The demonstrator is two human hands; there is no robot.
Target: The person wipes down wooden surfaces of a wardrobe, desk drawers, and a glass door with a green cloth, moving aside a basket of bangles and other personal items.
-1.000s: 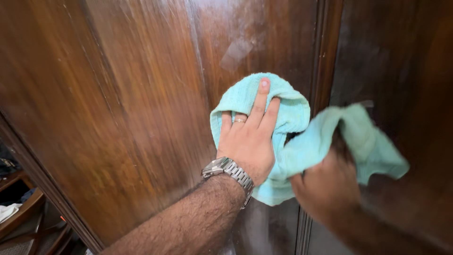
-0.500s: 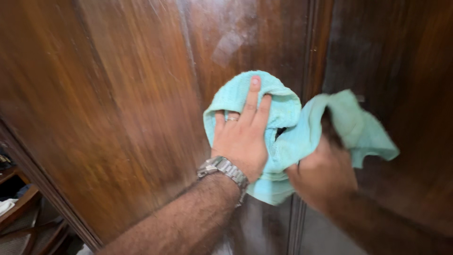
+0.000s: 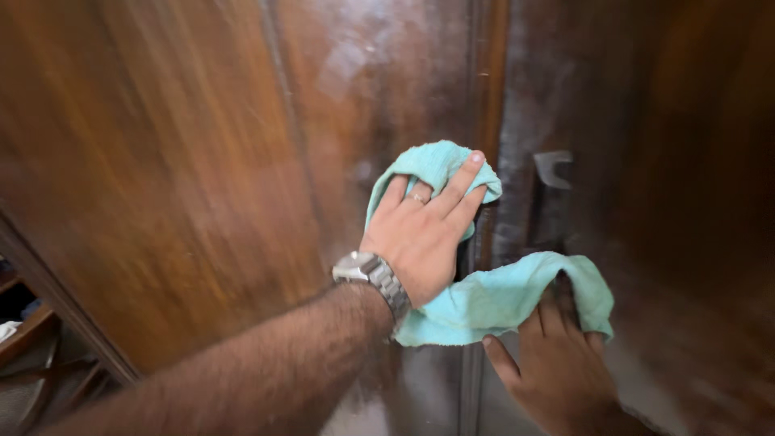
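Observation:
A teal cloth [image 3: 484,299] lies against a dark wooden wardrobe door [image 3: 202,161]. My left hand [image 3: 420,234], with a metal wristwatch and a ring, presses the cloth's upper bunch flat on the wood right beside the vertical seam between two doors. The cloth's lower end hangs across the seam onto the right door [image 3: 662,161]. My right hand [image 3: 557,363] is low on that door, in shadow. Its fingers are tucked under the cloth's lower end and its thumb sticks out to the left.
A small metal handle [image 3: 553,168] sits on the right door just above the cloth's lower end. The wood shows dusty, smeared patches near the top. At the lower left are wooden furniture pieces [image 3: 32,339] with a white item on them.
My left hand slid right to the seam with the cloth bunched under it. My right hand dropped lower with the cloth's other end, uncovering the metal handle.

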